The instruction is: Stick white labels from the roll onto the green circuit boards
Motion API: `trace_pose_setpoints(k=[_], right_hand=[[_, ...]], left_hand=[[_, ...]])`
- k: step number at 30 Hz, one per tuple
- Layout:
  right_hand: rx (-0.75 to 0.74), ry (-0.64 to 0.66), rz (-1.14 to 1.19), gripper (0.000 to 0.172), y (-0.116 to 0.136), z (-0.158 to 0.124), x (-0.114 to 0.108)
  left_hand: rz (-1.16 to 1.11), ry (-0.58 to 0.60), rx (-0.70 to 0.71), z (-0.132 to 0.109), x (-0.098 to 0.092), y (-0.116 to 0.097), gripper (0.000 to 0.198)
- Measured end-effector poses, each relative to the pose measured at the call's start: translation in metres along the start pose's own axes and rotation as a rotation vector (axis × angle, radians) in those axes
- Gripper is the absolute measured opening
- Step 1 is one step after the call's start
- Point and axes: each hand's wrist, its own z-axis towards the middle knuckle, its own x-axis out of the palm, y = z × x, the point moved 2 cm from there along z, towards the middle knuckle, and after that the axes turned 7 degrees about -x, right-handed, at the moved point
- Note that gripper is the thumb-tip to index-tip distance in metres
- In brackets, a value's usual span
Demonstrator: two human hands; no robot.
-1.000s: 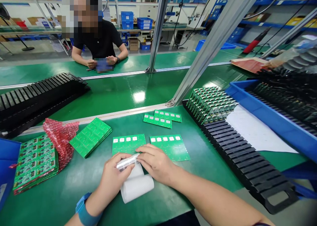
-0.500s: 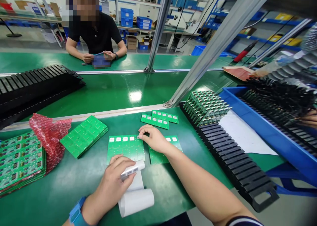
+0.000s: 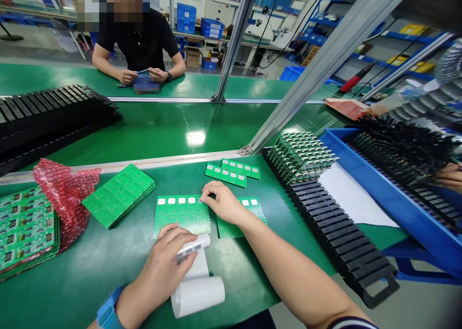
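My left hand (image 3: 169, 259) is wrapped round the upper part of a white label roll (image 3: 200, 241), where small printed labels show near the thumb. The roll's loose backing (image 3: 198, 295) curls down onto the table. My right hand (image 3: 220, 199) pinches a small label at the upper right corner of a green circuit board panel (image 3: 180, 218); the fingertips partly hide it. Several white labels line that panel's top edge. A second labelled panel (image 3: 231, 229) lies partly under my right wrist. Beyond the fingers rest two narrow labelled board strips (image 3: 226, 175).
At left are stacked green boards (image 3: 119, 194), red bubble wrap (image 3: 70, 199) and more boards (image 3: 27, 228). A black slotted rack (image 3: 335, 233) holding upright boards (image 3: 301, 156) stands right, beside a blue bin (image 3: 397, 199). A metal post (image 3: 325, 74) slants overhead. A person (image 3: 139, 45) sits opposite.
The view has shifted slightly. My right fingers stay at the panel's corner and my left hand still holds the label roll; both hands have barely moved.
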Motion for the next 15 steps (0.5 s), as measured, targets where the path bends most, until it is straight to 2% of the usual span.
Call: trace_pose_setpoints(k=[13, 15], right_hand=[[0.008, -0.015, -0.180, 0.015, 0.0093, -0.0041, 0.0009], [0.050, -0.047, -0.154, 0.029, 0.0076, -0.0026, 0.0001]], left_hand=[[0.005, -0.004, 0.002, 0.0001, -0.0007, 0.0002, 0.027], [0.003, 0.006, -0.007, 0.0000, -0.0009, 0.0010, 0.026]])
